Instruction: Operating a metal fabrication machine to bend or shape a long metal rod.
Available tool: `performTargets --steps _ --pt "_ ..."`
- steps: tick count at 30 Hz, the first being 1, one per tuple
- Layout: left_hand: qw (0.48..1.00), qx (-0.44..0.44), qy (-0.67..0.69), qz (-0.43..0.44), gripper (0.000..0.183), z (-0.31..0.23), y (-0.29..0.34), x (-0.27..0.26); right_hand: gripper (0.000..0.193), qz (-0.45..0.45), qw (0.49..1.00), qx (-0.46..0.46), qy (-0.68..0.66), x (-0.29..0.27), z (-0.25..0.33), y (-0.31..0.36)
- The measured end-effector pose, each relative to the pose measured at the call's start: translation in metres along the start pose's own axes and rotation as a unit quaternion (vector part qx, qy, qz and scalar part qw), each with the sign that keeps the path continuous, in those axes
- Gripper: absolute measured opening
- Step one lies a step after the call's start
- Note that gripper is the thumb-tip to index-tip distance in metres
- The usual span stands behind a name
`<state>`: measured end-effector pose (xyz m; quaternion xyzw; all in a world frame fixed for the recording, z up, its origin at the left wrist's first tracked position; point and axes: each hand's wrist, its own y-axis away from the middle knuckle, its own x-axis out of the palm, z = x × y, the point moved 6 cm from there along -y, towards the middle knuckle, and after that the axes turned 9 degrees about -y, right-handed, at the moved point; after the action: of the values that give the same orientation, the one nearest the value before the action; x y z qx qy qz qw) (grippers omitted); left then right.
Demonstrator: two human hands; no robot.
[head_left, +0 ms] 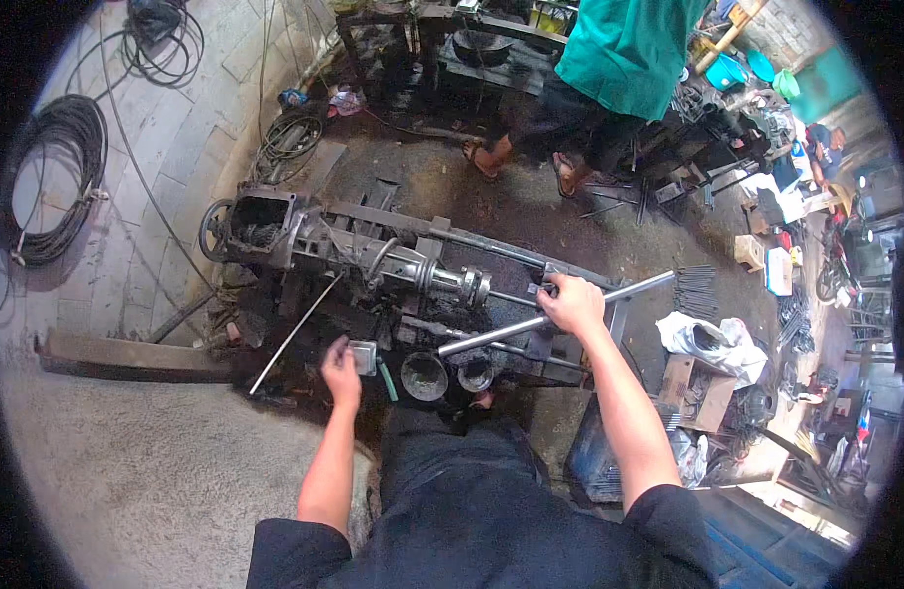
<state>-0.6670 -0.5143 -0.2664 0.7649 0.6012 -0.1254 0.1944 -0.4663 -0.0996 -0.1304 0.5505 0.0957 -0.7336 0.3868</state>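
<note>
over lathe (405,267), right hand (574,305) partly hiding rod (496,335), grip unclear

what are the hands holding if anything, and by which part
The right hand covers a silver bar near its middle; grip unclear. The left hand is at a small silvery piece; hold unclear too.

Thick rod (508,329) is smooth mtl. w/ semi-gloss.

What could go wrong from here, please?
The long metal bar slants across the machine beneath the right hand, with one end sticking out past its edge; it might slip or roll. The co-worker's feet look mostly bare, so a dropped piece might hurt them.
</note>
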Motion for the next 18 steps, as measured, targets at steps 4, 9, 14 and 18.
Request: performTargets --steps 4,9,14,18 --pt "0.961 -0.081 -0.249 0.085 0.025 0.076 0.037 0.020 0.038 -0.019 1.000 0.000 -0.003 -0.005 0.002 0.001" --pt "0.900 -0.188 -0.339 0.198 0.035 0.122 0.061 0.046 0.042 -0.023 0.998 0.049 -0.030 -0.009 -0.005 0.000" --pt "0.867 -0.190 -0.369 0.278 0.042 0.168 0.051 0.057 0.044 -0.034 0.997 0.061 -0.033 -0.004 -0.009 -0.005" --pt "0.860 -0.236 -0.324 0.316 0.040 0.188 0.051 0.057 0.044 -0.064 0.996 0.048 -0.037 -0.004 -0.007 -0.006"
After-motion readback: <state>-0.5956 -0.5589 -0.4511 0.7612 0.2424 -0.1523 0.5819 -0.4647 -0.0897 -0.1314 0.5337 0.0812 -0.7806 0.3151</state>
